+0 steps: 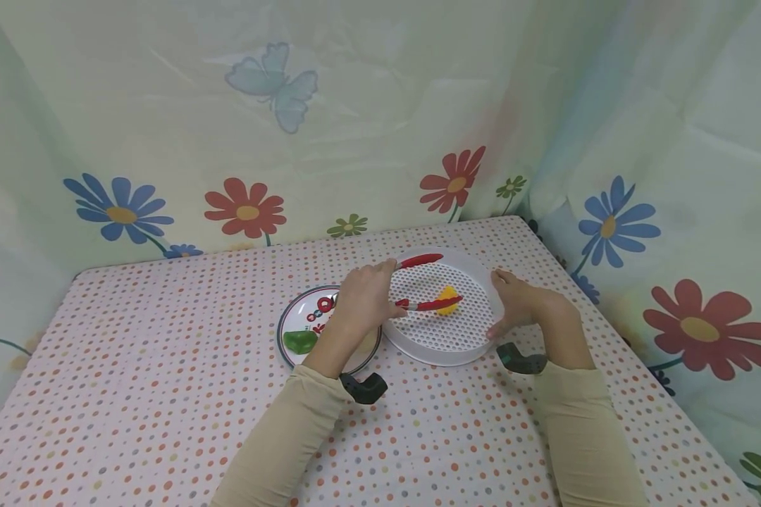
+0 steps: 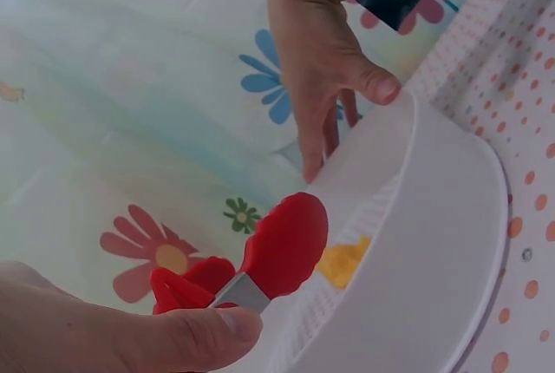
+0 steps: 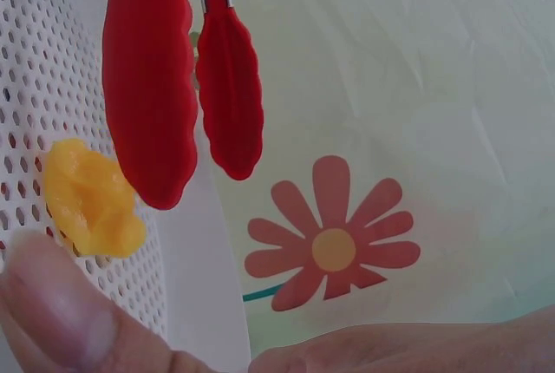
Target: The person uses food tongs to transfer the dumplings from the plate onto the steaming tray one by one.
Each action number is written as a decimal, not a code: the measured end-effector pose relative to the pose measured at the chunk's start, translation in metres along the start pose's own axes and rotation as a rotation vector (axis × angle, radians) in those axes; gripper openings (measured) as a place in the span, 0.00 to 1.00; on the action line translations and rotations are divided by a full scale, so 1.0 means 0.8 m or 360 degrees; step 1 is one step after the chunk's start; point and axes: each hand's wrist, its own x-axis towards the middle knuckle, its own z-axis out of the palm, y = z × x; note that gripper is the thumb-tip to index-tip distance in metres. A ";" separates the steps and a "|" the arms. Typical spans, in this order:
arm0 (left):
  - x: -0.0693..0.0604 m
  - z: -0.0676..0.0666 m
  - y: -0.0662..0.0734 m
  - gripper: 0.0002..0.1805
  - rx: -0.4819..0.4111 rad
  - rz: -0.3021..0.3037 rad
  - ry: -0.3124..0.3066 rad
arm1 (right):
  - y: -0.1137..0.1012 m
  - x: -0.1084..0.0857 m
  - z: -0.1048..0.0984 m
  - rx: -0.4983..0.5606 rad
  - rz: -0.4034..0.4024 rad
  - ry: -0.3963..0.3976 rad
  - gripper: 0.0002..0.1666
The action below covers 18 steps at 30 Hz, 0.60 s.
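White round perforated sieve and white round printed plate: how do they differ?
The sieve looks wider than the plate. The sieve has an upright wall and holed floor; the plate has dark rim lines and red print. The sieve holds a lumpy yellow piece, the plate a green piece. Both rest on the pale dotted tablecloth.

Flowered sheets [image 1: 380,105], perhaps plastic, hang behind and beside a dotted table [image 1: 158,373].

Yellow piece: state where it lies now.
In the head view, right of centre, the yellow piece lies in the white sieve, partly behind one arm of the red tongs held in the left hand.
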 end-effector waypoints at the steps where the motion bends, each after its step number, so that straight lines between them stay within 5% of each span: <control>1: 0.000 -0.001 0.000 0.50 0.0000 -0.0003 0.0007 | 0.000 -0.001 0.000 0.0011 0.0001 0.0002 0.76; 18: -0.007 -0.030 -0.020 0.51 -0.0036 -0.0005 0.0024 | -0.001 -0.001 -0.001 0.0069 0.0016 -0.0001 0.78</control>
